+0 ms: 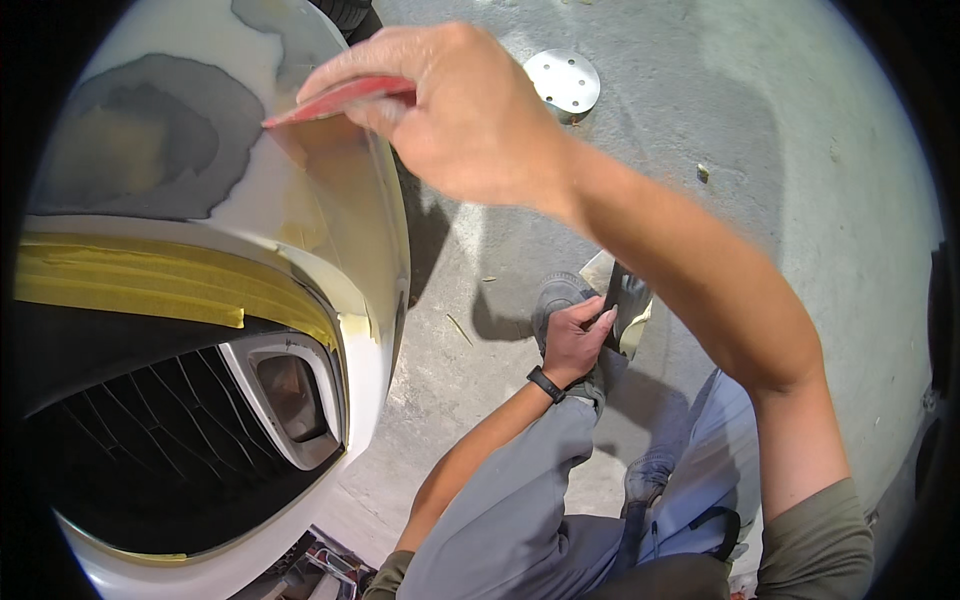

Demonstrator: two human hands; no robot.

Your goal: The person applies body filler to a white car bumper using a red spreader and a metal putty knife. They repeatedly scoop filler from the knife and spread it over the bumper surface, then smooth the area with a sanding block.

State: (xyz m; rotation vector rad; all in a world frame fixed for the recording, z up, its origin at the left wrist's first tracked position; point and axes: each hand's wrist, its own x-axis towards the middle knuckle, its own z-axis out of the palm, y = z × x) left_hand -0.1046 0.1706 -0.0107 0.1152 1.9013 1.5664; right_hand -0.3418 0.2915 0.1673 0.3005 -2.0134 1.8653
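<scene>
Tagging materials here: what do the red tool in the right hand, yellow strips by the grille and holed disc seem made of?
Red tool: probably plastic or rubber, smooth, given its solid red colour and thin edge. Yellow strips: likely matte paper masking tape, wrinkled and overlapping. Holed disc: perhaps bare metal, judging by its silvery sheen.

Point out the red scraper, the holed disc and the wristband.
Red scraper [342, 96]: head view, middle of its visible side.
Holed disc [563, 82]: head view, centre of its pale top face.
Wristband [546, 384]: head view, middle of the black band.
</scene>
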